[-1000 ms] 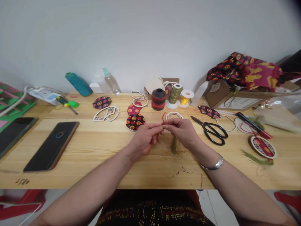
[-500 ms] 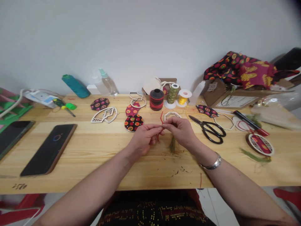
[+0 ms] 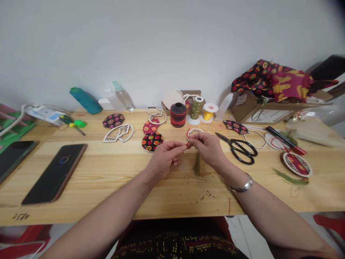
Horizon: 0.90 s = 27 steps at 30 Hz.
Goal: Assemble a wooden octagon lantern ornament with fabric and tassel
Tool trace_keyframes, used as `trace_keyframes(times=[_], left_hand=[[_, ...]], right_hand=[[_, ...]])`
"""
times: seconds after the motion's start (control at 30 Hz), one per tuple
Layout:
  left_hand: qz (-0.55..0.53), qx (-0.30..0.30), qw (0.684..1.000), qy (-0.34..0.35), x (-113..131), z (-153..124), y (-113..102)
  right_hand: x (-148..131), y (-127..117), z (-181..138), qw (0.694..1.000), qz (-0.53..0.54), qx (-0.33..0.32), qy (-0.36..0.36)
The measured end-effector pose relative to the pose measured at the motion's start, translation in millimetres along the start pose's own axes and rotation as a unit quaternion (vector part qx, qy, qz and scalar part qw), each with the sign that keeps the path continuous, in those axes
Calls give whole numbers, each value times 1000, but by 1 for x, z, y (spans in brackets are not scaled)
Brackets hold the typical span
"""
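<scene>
Between my two hands runs a short red cord (image 3: 188, 143), pinched at my fingertips. My left hand (image 3: 168, 154) is closed with thumb and forefinger on it. My right hand (image 3: 206, 146), a silver bangle at its wrist, pinches the cord from the other side. Beneath the right hand a green tassel (image 3: 197, 164) hangs or lies; its upper end is hidden. Just behind the fingers lies a pale openwork wooden piece (image 3: 195, 132), partly covered. Black-handled scissors (image 3: 238, 146) rest to the right of my right hand. A round patterned fabric piece (image 3: 152, 141) is beyond my left hand.
Spools of red-black (image 3: 178, 115), olive (image 3: 197, 108) and yellow thread (image 3: 208, 113) stand along the wall. A phone (image 3: 55, 174) lies at left. At right are a finished-looking oval ornament (image 3: 297, 164), a marker (image 3: 283, 139) and a cardboard box (image 3: 258, 111) with fabric.
The red cord's upper end has shifted from standing up above my fingers to curving toward the right hand. My fingertips have parted slightly. The whole view has shifted a little.
</scene>
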<state>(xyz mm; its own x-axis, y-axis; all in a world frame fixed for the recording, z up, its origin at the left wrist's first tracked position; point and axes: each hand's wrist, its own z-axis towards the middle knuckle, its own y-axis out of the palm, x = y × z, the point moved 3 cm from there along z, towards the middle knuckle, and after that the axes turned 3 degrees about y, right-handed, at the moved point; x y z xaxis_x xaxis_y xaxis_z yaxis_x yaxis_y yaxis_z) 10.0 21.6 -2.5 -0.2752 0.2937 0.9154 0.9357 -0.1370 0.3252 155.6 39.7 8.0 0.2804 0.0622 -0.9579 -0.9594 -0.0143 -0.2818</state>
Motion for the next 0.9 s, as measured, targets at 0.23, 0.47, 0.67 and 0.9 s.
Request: trace_keyframes(times=[0.23,0.47,0.67,0.9], left_hand=[[244,-9,965,94,0,-1,-1],[394,-32,886,242,-2,-4,4],[410,-20,875,255,3,-5,3],[260,83,926,262,10,-1,-8]], right_hand=[[1,1,0,997,49,-3,52],[2,12,-6,958,237,-53,154],[-1,12,-7,953,249,-63,162],[-1,10,-5,983,144,-49,99]])
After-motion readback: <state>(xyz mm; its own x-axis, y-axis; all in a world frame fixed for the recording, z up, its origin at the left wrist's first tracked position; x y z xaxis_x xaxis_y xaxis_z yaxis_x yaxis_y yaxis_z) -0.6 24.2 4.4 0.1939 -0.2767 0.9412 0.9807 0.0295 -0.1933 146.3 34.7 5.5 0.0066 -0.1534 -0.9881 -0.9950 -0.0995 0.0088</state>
